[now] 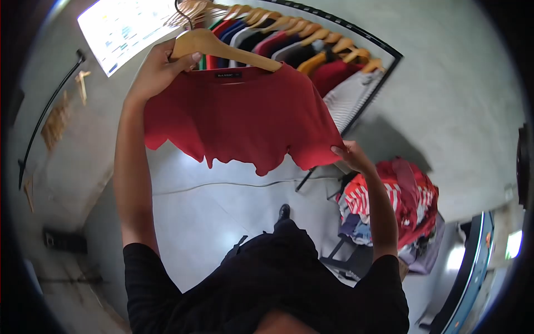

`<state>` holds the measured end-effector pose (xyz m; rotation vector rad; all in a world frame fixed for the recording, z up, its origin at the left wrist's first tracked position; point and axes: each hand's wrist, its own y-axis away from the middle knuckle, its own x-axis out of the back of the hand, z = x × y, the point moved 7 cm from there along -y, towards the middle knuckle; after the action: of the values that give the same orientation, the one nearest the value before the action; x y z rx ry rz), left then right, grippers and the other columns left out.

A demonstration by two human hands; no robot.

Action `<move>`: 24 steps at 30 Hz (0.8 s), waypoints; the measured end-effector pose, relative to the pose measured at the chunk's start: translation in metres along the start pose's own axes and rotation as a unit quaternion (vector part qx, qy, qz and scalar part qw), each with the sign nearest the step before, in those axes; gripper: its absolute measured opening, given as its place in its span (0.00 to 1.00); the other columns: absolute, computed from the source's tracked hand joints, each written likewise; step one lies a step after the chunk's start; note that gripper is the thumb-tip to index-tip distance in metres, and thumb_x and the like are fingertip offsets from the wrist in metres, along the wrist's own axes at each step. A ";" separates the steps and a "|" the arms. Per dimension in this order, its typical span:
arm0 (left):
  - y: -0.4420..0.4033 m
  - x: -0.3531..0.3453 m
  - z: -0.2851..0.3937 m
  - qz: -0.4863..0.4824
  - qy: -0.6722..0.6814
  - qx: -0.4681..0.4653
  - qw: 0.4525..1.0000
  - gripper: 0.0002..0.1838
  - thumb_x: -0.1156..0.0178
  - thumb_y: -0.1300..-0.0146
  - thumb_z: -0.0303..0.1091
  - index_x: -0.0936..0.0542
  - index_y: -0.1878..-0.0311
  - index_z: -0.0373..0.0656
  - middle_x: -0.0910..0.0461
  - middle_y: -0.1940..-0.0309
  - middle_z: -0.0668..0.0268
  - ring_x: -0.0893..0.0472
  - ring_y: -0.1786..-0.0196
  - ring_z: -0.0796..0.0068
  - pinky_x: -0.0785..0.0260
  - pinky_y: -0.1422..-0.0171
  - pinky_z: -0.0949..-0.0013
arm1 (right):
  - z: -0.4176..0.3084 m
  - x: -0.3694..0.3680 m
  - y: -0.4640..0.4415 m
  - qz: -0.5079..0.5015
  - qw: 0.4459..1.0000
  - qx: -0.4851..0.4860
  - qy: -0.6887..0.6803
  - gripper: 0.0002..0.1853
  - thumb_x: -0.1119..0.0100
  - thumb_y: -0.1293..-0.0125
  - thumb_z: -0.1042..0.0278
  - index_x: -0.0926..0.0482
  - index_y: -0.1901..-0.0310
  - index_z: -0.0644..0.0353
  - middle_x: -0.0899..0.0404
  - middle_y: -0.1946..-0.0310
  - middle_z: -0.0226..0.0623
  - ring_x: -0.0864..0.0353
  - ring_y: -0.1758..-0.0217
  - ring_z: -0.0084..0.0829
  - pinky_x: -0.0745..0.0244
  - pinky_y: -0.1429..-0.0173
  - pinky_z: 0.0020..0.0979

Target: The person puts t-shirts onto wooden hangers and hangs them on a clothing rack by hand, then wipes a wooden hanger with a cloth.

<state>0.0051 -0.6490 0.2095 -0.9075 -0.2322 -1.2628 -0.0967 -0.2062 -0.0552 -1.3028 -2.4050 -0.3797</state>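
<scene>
A red shirt hangs on a wooden hanger, held up in front of me. My left hand is closed round the hanger's left shoulder, thumb in front, at the left side of the shirt's collar. The pinch of my right hand is on the shirt's right sleeve, pulling it out to the side. A dark label shows inside the neckline. The hanger's metal hook points up, near the clothes on the rack.
Behind the shirt, a black rack carries several garments on wooden hangers. A pile of clothes lies at the right on a dark support. A cable crosses the floor. Another rail with hangers is on the left wall.
</scene>
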 end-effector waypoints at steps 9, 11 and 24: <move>0.022 0.091 -0.104 0.058 -0.069 0.110 0.990 0.18 0.36 0.34 0.41 0.21 0.52 0.35 0.24 0.71 0.71 0.26 0.68 0.82 0.32 0.58 0.75 | -0.001 -0.119 -0.172 -0.193 0.962 0.012 0.191 0.13 0.36 0.35 0.64 0.20 0.55 0.65 0.14 0.64 0.44 0.15 0.62 0.34 0.22 0.57 0.33; 0.016 0.107 -0.117 0.065 -0.111 0.126 0.984 0.19 0.36 0.34 0.42 0.21 0.51 0.34 0.25 0.71 0.72 0.26 0.68 0.83 0.32 0.58 0.75 | -0.025 -0.145 -0.211 -0.221 0.948 0.057 0.222 0.18 0.35 0.36 0.61 0.21 0.51 0.64 0.15 0.63 0.47 0.15 0.61 0.37 0.21 0.56 0.33; -0.075 0.184 -0.091 0.152 -0.083 0.195 0.965 0.14 0.42 0.29 0.38 0.20 0.52 0.36 0.22 0.66 0.73 0.27 0.61 0.83 0.35 0.54 0.78 | -0.343 -0.334 -0.329 0.132 0.781 0.609 0.040 0.36 0.32 0.40 0.51 0.32 0.32 0.52 0.47 0.25 0.49 0.48 0.23 0.55 0.50 0.26 0.60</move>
<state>-0.0293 -0.8462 0.2982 -0.6747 -0.4406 -0.8190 -0.1398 -0.7690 0.0825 -0.8627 -1.6616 1.0296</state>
